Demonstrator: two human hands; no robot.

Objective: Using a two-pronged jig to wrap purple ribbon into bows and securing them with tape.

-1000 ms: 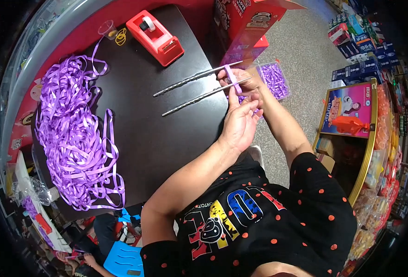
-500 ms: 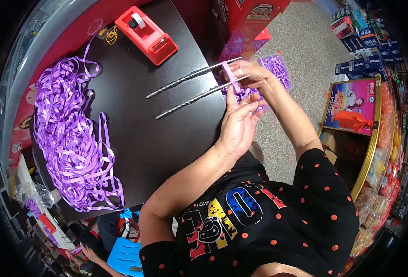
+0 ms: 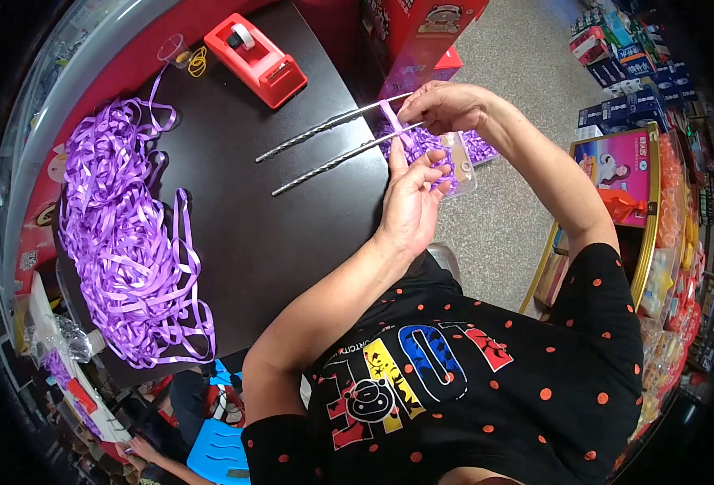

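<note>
Two spiral-grooved metal rods (image 3: 325, 128), looking like long drill bits, run side by side over the dark table, their right ends past its edge. A band of purple ribbon (image 3: 395, 121) goes across both rods near those ends. The fingers of my right hand (image 3: 452, 107) are pinched together at the rod ends, beside the band; the ribbon in their grip is partly hidden. From below, my left hand (image 3: 409, 206) touches the band with its stretched index fingertip, the other fingers loosely apart. More purple ribbon pieces lie in a clear plastic box (image 3: 464, 166) beyond my hands.
A big heap of purple ribbon (image 3: 130, 242) covers the table's left side. A red tape dispenser (image 3: 257, 61), yellow rubber bands (image 3: 198, 61) and a clear cup (image 3: 174, 50) lie at the back. Red boxes (image 3: 422, 40) stand behind, goods shelves at right, a blue stool (image 3: 218, 453) below.
My right hand has moved up a little, its elbow swinging out to the right. The left hand shifts slightly left; more of the clear box shows. The ribbon band stays across the rods.
</note>
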